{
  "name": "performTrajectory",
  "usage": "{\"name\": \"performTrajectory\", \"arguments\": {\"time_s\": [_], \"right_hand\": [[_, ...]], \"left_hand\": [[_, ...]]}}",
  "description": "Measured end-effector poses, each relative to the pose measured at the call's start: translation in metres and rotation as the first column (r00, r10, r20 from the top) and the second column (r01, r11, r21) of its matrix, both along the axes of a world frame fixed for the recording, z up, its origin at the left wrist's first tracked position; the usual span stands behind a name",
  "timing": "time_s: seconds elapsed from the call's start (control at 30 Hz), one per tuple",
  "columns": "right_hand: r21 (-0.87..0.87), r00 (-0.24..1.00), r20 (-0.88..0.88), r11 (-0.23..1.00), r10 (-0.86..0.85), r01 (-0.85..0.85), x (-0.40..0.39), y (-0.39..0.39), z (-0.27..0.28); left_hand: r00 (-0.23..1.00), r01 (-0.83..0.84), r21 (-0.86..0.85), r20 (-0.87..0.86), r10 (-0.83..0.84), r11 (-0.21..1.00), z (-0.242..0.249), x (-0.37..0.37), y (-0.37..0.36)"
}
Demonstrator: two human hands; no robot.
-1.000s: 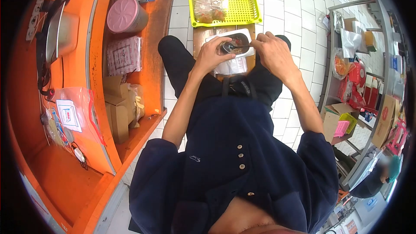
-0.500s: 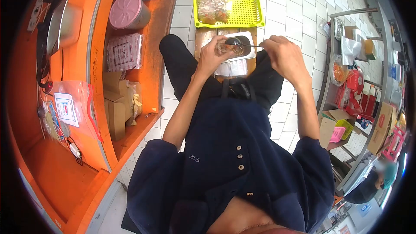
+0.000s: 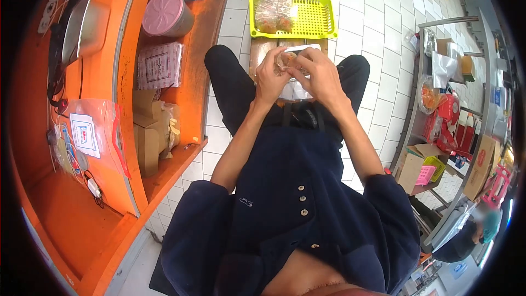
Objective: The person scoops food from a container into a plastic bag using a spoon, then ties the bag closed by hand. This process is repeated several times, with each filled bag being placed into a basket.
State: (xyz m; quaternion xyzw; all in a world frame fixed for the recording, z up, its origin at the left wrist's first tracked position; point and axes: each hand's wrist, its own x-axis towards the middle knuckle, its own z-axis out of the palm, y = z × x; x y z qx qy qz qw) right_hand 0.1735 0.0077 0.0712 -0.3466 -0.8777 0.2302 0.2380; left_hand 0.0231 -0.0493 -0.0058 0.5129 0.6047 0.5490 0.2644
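A small clear plastic bag [image 3: 285, 61] with reddish-brown contents is held between both hands over a metal tray. My left hand [image 3: 269, 77] is closed round its left side. The fingers of my right hand [image 3: 319, 77] are closed on its right side. Beneath the hands, the metal tray [image 3: 313, 47] is mostly hidden. White plastic sheets [image 3: 294, 91] lie just below the tray on a wooden bench [image 3: 259, 49]. Beyond the hands stands a yellow-green basket [image 3: 333, 17] with filled clear bags [image 3: 274, 13] in its left half.
At the left, an orange shelf unit [image 3: 189, 156] holds a pink-lidded tub [image 3: 164, 13], packets [image 3: 160, 66] and a cardboard box [image 3: 147, 148]. A metal rack [image 3: 449, 20] with goods stands at the right. Another person [image 3: 457, 244] is at the lower right.
My right hand has moved left from beside the tray to the bag. The dark-handled utensil it held is no longer visible. Both hands now meet at the bag.
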Motion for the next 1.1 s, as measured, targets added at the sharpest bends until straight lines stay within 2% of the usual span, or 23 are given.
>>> {"name": "performTrajectory", "arguments": {"time_s": [0.13, 0.2, 0.23, 0.3, 0.33, 0.4, 0.43, 0.5, 0.53, 0.6, 0.63, 0.7, 0.73, 0.8, 0.9, 1.1], "right_hand": [[0.004, 0.999, -0.002, 0.999, -0.049, 0.049, -0.002, -0.002, -0.003], [0.032, 0.999, -0.019, 0.998, -0.048, 0.049, 0.004, 0.002, -0.004], [-0.061, 0.996, -0.059, 0.996, -0.061, 0.058, 0.008, 0.005, -0.007], [-0.186, 0.985, -0.150, 0.981, -0.079, 0.051, 0.013, 0.011, -0.009], [-0.186, 0.985, -0.150, 0.981, -0.080, 0.052, 0.015, 0.011, -0.010], [-0.378, 0.960, -0.251, 0.926, -0.121, 0.018, 0.016, 0.010, -0.011], [-0.378, 0.960, -0.251, 0.926, -0.121, 0.018, 0.015, 0.010, -0.013], [-0.426, 0.924, -0.312, 0.902, -0.222, 0.073, 0.012, 0.009, -0.015], [-0.425, 0.923, -0.314, 0.902, -0.222, 0.072, 0.012, 0.009, -0.012], [-0.528, 0.956, -0.210, 0.847, -0.206, 0.066, 0.014, 0.010, -0.005], [-0.529, 0.955, -0.210, 0.846, -0.209, 0.069, 0.017, 0.012, -0.006], [-0.375, 0.984, -0.159, 0.927, -0.084, 0.019, 0.021, 0.017, -0.009], [-0.376, 0.983, -0.160, 0.926, -0.086, 0.020, 0.021, 0.017, -0.008], [-0.331, 0.989, -0.134, 0.944, -0.058, 0.010, 0.021, 0.019, -0.002], [-0.244, 0.992, -0.124, 0.969, 0.003, -0.034, 0.019, 0.020, -0.001], [-0.291, 0.989, -0.146, 0.955, 0.009, -0.052, 0.020, 0.019, 0.011]], "left_hand": [[0.992, -0.021, 0.038, -0.121, 0.025, 0.999, 0.011, -0.001, -0.005], [0.981, 0.057, -0.152, 0.192, -0.027, 0.987, 0.017, -0.002, -0.010], [0.981, 0.058, -0.151, 0.192, -0.028, 0.987, 0.015, -0.003, -0.011], [0.876, 0.082, -0.106, 0.481, -0.021, 0.991, 0.009, -0.006, -0.014], [0.877, 0.083, -0.106, 0.481, -0.022, 0.991, 0.006, -0.008, -0.014], [0.918, 0.074, -0.101, 0.397, -0.028, 0.992, 0.004, -0.012, -0.015], [0.918, 0.073, -0.102, 0.396, -0.027, 0.992, 0.006, -0.012, -0.015], [0.887, 0.052, -0.088, 0.462, -0.005, 0.995, 0.010, -0.012, -0.015], [0.888, 0.052, -0.087, 0.460, -0.006, 0.995, 0.011, -0.012, -0.015], [0.842, 0.062, -0.049, 0.539, -0.026, 0.997, 0.014, -0.011, -0.014], [0.842, 0.065, -0.050, 0.538, -0.028, 0.997, 0.016, -0.012, -0.014], [0.923, 0.067, -0.052, 0.382, -0.042, 0.996, 0.022, -0.015, -0.015], [0.924, 0.069, -0.054, 0.381, -0.043, 0.996, 0.025, -0.017, -0.016], [0.989, 0.051, -0.094, 0.143, -0.037, 0.994, 0.033, -0.019, -0.017], [0.995, 0.027, -0.033, 0.093, -0.024, 0.999, 0.040, -0.018, -0.016], [0.991, 0.026, -0.011, 0.128, -0.025, 1.000, 0.040, -0.017, -0.015]]}}
